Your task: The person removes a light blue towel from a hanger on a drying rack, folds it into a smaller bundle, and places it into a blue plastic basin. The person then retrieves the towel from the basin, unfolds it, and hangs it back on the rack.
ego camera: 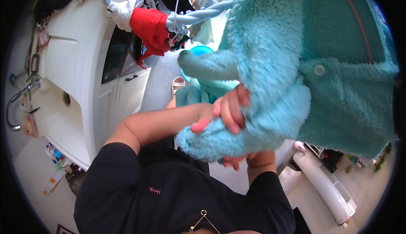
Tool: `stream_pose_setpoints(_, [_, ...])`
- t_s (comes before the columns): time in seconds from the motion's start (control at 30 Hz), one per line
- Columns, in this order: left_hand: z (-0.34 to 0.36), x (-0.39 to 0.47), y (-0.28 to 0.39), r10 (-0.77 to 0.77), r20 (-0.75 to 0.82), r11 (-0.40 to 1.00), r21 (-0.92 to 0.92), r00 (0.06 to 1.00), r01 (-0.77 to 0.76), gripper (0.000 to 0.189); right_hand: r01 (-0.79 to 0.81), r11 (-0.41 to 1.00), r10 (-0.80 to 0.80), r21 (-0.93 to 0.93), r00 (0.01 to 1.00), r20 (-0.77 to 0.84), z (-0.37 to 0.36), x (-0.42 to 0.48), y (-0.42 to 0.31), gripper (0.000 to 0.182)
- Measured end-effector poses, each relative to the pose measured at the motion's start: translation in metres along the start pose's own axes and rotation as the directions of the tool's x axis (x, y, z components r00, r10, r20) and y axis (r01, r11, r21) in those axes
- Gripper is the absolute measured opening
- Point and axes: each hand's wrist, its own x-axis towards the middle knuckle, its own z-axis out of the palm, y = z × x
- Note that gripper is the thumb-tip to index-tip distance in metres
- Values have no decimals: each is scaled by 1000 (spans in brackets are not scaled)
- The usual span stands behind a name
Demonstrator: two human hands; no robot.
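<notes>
A fluffy teal fleece garment (269, 53) with a white button (319, 70) hangs before me, filling the upper right. My left hand (229, 110) grips a bunched part of it from above, fingers curled into the pile. One rounded end of that fleece (203, 145), which looks like a sleeve, sticks out towards my chest. Below it show some fingers of my right hand (234, 161); the fabric hides the rest, so its hold is unclear. Another narrow fleece part (207, 64) points left beyond my left hand.
Ahead hangs a twisted blue-grey plastic rack (199, 16) with a red cloth (150, 29) and white plush item (123, 10). A white sink (60, 123) with a chrome faucet (14, 107) is left. A blue basin (201, 50) stands on the floor. A long white slatted appliance (323, 186) lies right.
</notes>
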Motion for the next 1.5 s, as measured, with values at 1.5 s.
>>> stream_pose_setpoints(1.5, [-89, 14, 25, 927, -370, 214, 402, -56, 890, 40, 321, 273, -724, -907, 689, 26, 43, 136, -25, 60])
